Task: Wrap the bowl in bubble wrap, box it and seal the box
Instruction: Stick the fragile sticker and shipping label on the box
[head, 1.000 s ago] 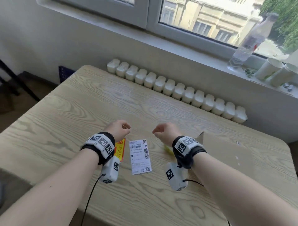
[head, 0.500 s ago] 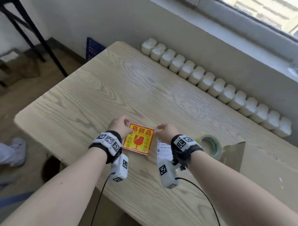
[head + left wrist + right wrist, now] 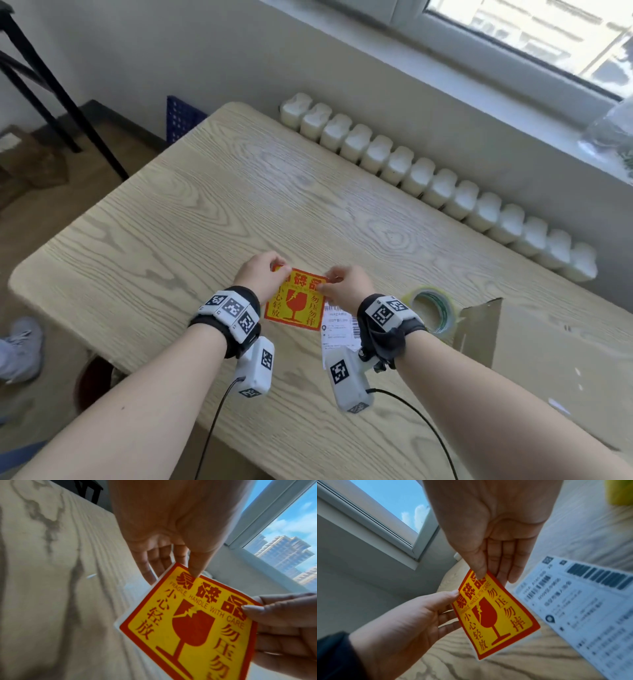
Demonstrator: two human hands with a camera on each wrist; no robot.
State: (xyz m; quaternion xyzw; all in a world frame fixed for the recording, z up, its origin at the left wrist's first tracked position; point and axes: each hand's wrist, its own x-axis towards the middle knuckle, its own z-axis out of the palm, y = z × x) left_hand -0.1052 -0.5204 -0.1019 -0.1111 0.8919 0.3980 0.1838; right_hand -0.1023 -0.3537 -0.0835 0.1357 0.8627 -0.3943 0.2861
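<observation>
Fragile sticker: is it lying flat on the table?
No, both hands pinch the fragile sticker by its top corners, lifted off the table.

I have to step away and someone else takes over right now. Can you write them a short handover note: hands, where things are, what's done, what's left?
Left hand: pinches the top left corner of the fragile sticker, held just above the table.
Right hand: pinches the sticker's top right corner.
Shipping label: flat on the table, under the right wrist.
Tape roll: on the table to the right, beside the cardboard box.
Done: cannot tell; no bowl or bubble wrap in view, and whether the box is sealed is not visible.
Left, probably: peel the sticker from its backing and stick it and the label on the box.
</observation>
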